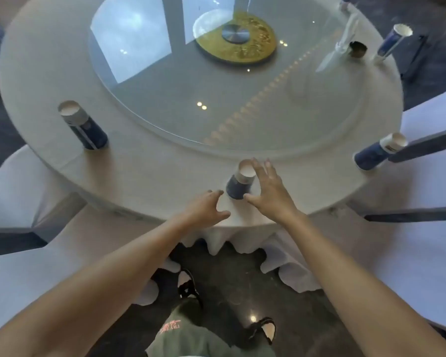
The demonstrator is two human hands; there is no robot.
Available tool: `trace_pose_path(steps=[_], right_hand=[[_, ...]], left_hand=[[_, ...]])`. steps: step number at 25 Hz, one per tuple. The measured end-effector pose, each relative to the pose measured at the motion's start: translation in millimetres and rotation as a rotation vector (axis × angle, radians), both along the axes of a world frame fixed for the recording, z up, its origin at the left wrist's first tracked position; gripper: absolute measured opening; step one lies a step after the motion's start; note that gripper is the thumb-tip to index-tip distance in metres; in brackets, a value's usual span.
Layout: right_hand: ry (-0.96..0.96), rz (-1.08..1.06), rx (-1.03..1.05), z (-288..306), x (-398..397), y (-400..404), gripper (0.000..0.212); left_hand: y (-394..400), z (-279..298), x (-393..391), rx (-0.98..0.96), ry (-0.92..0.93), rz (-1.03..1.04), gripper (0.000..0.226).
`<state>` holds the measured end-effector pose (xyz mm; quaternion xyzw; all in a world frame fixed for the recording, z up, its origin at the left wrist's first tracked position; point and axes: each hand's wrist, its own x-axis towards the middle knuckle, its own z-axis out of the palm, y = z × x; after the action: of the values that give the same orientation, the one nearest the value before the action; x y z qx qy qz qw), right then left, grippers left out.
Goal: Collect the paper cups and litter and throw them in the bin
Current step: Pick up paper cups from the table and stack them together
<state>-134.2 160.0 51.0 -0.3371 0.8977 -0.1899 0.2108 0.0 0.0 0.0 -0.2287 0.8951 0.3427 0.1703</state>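
A blue and white paper cup stands upright near the front edge of the round table. My right hand is open just to its right, fingers spread beside the rim, thumb near its base. My left hand is open to its left, fingertips close to the base. Neither hand grips it. More paper cups stand at the left, the right edge and the far right. A small dark cup and a white paper wrapper lie far right.
A glass turntable with a gold centre disc fills the table's middle. White-covered chairs stand at the left and right. The tablecloth hangs down over a dark floor by my feet. No bin is in view.
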Motion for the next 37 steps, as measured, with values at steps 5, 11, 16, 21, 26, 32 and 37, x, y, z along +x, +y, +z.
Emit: trace_pose_path(steps=[5, 11, 16, 21, 26, 32, 37], right_hand=[[0.001, -0.121, 0.035, -17, 0, -56, 0.066], [0.039, -0.117, 0.079, -15, 6, -96, 0.033], [-0.279, -0.219, -0.297, 4, 31, -172, 0.061], [-0.868, -0.198, -0.367, 10, 60, -251, 0.036], [-1.118, 0.050, -0.063, -6, 91, -309, 0.050], [-0.604, 0.337, 0.070, -4, 103, -388, 0.041], [-0.059, 0.503, -0.225, 4, 94, -462, 0.068]], left_hand=[[-44, 2, 30, 0.261, 0.037, 0.189, 0.078], [-80, 3, 57, 0.675, -0.015, 0.530, 0.072], [-113, 5, 80, 0.897, -0.085, 0.758, 0.083], [-164, 19, 105, 1.063, 0.179, 1.066, 0.093], [-211, 26, 136, 1.084, 0.651, 1.351, 0.094], [-239, 18, 173, 0.810, 0.817, 1.707, 0.057], [-228, 8, 203, 0.614, 0.676, 1.741, 0.056]])
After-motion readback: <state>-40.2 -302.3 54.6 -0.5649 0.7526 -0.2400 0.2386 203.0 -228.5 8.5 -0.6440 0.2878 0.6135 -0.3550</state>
